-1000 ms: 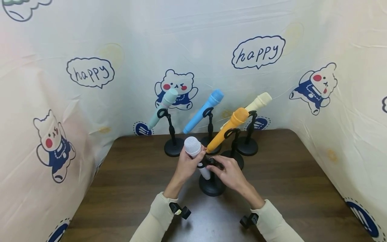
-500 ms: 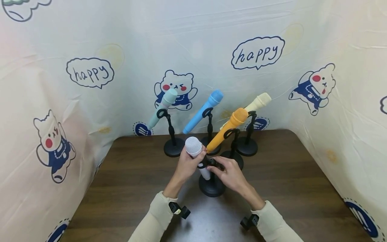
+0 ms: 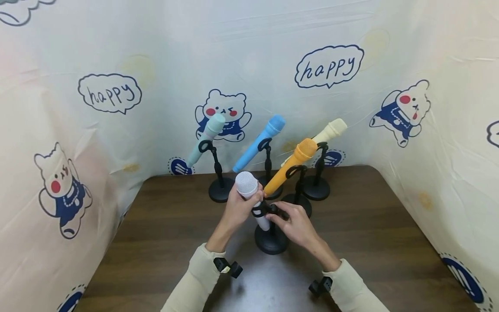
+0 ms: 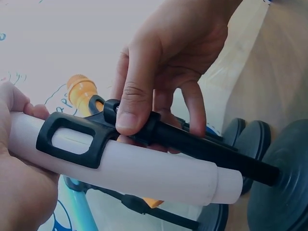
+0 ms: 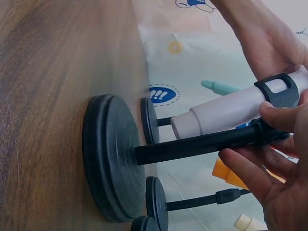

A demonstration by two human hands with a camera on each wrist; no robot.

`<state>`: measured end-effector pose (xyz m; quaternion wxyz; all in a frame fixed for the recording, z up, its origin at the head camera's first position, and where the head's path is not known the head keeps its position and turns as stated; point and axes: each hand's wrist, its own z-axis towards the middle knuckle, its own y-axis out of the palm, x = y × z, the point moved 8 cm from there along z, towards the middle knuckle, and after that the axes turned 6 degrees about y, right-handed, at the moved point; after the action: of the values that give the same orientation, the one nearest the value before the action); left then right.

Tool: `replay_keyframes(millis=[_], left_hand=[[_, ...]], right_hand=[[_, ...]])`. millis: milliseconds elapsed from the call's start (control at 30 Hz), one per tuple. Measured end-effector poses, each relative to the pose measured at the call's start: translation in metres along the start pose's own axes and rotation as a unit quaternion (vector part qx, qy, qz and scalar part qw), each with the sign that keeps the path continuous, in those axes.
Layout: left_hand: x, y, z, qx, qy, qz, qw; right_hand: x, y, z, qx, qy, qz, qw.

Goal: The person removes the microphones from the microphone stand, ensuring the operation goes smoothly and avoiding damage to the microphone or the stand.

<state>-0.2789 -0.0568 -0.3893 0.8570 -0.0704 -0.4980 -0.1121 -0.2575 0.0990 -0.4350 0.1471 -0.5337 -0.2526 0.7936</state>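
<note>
A white microphone (image 3: 247, 185) sits tilted in the black clip (image 4: 72, 139) of a small black stand, its mesh head up and to the left. My left hand (image 3: 239, 206) grips the microphone's body just below the head. With thumb and fingers my right hand (image 3: 295, 222) pinches the joint (image 4: 139, 122) where the clip meets the stand's pole (image 5: 192, 146). The round stand base (image 5: 113, 156) rests on the table. In the left wrist view the microphone's narrow tail end points toward the base, beside the pole.
Behind my hands, more microphones lean in black stands: a mint one (image 3: 206, 138), a blue one (image 3: 259, 144), an orange one (image 3: 291, 164) and a cream one (image 3: 331, 131). The orange one is close to my hands. A printed cloth (image 3: 167, 52) surrounds the wooden table (image 3: 163, 242).
The head view has shifted slightly, so the scene sits a little further left. Both hands keep their holds on the white microphone and the stand joint.
</note>
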Motion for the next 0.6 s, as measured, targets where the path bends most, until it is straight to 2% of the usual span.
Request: replay_keyframes(millis=[600], left_hand=[[0.013,-0.001,0.010,-0.004,0.034,0.001,0.9994]], right_hand=[[-0.002,0.000,0.000,0.006,0.006,-0.018,0.9998]])
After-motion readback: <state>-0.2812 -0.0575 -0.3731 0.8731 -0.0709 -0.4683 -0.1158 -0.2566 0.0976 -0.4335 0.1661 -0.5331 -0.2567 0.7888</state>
